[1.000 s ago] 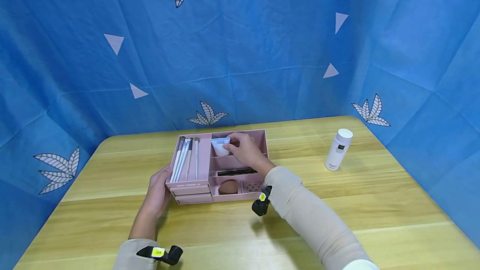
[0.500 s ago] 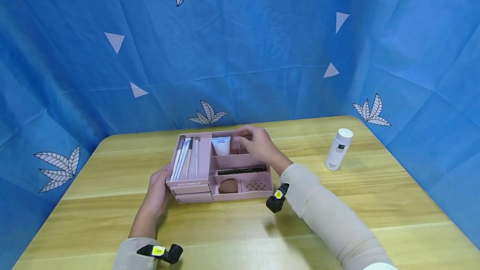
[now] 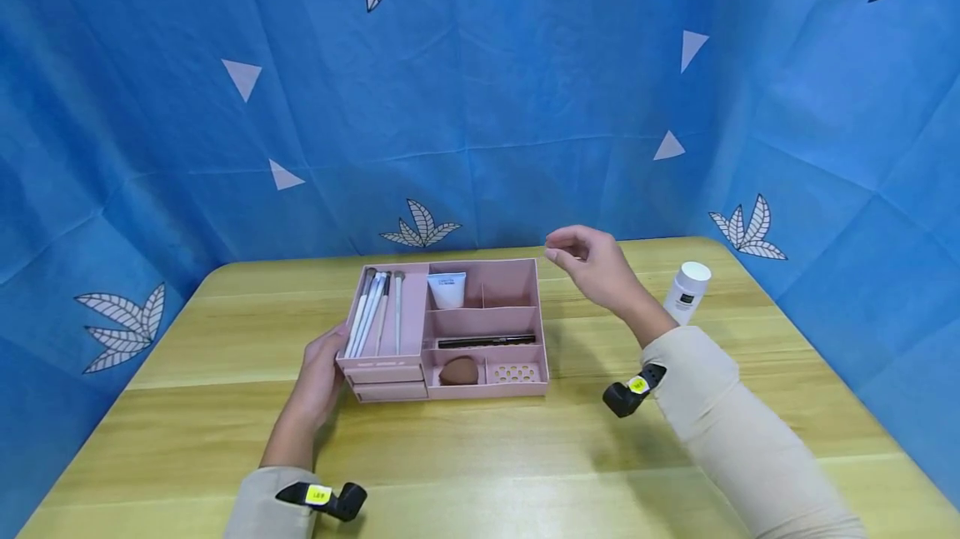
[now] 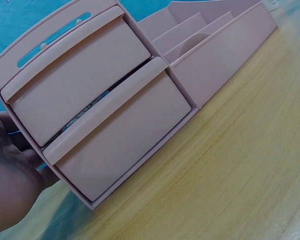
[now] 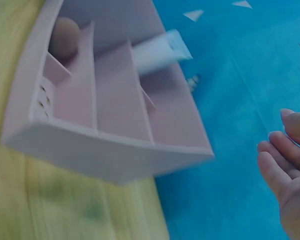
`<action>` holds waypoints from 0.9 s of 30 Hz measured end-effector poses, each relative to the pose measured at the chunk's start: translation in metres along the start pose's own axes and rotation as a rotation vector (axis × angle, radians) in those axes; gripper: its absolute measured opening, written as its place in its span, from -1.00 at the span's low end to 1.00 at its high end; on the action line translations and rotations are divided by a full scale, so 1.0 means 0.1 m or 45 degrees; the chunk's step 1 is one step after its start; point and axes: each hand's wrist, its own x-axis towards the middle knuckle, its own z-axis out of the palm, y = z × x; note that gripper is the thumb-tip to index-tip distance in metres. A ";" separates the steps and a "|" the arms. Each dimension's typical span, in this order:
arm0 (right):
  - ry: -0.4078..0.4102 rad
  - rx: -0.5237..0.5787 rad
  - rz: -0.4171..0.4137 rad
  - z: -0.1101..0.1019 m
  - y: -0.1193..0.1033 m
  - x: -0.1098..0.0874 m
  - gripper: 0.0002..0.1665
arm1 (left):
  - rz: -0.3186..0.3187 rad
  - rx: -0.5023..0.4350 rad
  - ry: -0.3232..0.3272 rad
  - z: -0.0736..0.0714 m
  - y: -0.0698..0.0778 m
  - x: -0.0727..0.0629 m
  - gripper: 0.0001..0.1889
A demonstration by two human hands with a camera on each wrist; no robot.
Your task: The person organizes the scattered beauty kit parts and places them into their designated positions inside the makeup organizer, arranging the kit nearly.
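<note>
A pink makeup organizer (image 3: 487,390) with two front drawers stands mid-table. My left hand (image 3: 318,376) rests against its left side; in the left wrist view the fingers (image 4: 32,157) reach along that side wall, partly hidden by it. Several makeup brushes (image 3: 372,314) lie in its top left tray. A white tube (image 3: 448,291) stands in the back compartment, a black pen-like stick (image 3: 486,341) in the middle one, and a brown makeup sponge (image 3: 459,371) in front. My right hand (image 3: 600,268) hovers right of the organizer, fingers loosely bent, holding nothing.
A white bottle (image 3: 686,293) stands upright at the right of the wooden table (image 3: 465,472), partly behind the right forearm. Blue patterned cloth (image 3: 487,89) hangs at the back and the sides.
My right hand has let go of the white tube, leaving it in the back compartment, and moved right, out of the organizer toward the bottle. My left hand has stayed at the organizer's side.
</note>
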 end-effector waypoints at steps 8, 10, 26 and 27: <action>0.131 -0.157 0.081 -0.59 0.12 -0.14 -0.55 | 0.006 -0.012 -0.003 0.01 0.00 -0.01 -0.46; 0.176 -0.187 0.129 -0.74 0.13 -0.19 -0.50 | 0.008 -0.021 -0.006 0.01 -0.01 0.00 -0.47; 0.276 -0.100 0.396 -1.37 0.71 -0.65 -0.18 | -0.020 0.004 0.013 0.03 0.01 0.00 -0.47; 0.250 -0.106 0.409 -1.37 0.74 -0.67 -0.16 | -0.018 0.003 0.008 0.03 0.01 0.00 -0.47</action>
